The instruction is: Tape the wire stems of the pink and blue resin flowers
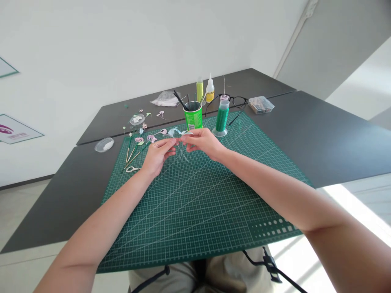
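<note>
Pale blue wired petals (172, 132) rise above my fingertips over the middle of the cutting mat (189, 203). Thin wire ends hang crossed below the fingers. My left hand (159, 155) pinches the wires between thumb and forefinger. Close beside it, almost touching, my right hand (204, 143) is closed in a pinch on the same piece, with one petal lying along its forefinger. The exact grip point is partly hidden by the fingers. Left of my hands lie wired flowers with pinkish petals (139, 140) and a pair of scissors with a white handle (133, 169).
Behind my hands stand a green cup (193, 118) of tools and a spool of green thread (222, 117). Farther back are a glue bottle (210, 90), a yellow-green spool (199, 88), eyeglasses (234, 100) and a clear box (261, 105). Small dishes (104, 145) sit left.
</note>
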Tool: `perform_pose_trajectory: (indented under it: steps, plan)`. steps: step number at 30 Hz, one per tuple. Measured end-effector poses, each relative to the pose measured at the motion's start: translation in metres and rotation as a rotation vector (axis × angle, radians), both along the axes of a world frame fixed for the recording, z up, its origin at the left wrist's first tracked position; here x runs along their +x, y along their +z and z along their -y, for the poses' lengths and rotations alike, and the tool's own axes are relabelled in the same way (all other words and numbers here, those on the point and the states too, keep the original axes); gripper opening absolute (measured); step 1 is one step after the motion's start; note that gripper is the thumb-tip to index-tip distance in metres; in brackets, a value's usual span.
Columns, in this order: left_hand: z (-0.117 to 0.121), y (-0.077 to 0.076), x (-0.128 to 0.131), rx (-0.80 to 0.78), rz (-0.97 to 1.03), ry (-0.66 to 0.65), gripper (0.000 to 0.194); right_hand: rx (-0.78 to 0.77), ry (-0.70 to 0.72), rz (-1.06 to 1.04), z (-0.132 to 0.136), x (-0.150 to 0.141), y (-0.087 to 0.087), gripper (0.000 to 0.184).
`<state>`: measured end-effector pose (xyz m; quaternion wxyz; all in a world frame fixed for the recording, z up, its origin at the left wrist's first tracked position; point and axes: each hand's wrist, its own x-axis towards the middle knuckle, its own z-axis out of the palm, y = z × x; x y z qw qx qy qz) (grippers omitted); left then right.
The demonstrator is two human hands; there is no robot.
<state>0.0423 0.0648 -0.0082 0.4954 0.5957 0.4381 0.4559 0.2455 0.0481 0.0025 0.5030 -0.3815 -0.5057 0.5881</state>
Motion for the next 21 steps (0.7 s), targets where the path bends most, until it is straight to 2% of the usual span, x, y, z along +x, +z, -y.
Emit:
perform_pose_trajectory:
  steps: [6, 13, 17, 21]
  plan:
    - [0.004, -0.005, 0.002, 0.014, 0.079, 0.016, 0.040, 0.074, -0.054, 0.077, 0.005, -0.009, -0.005, 0.043]
    - [0.016, -0.009, 0.008, 0.227, 0.076, 0.081, 0.023, 0.160, -0.098, 0.111, 0.006, -0.012, -0.010, 0.041]
    - [0.021, -0.011, 0.011, 0.247, 0.119, 0.100, 0.034, 0.248, -0.158, 0.083, 0.011, -0.017, -0.010, 0.031]
    - [0.023, -0.012, 0.013, 0.192, 0.144, 0.091, 0.048, 0.231, -0.165, 0.011, 0.014, -0.022, -0.010, 0.034]
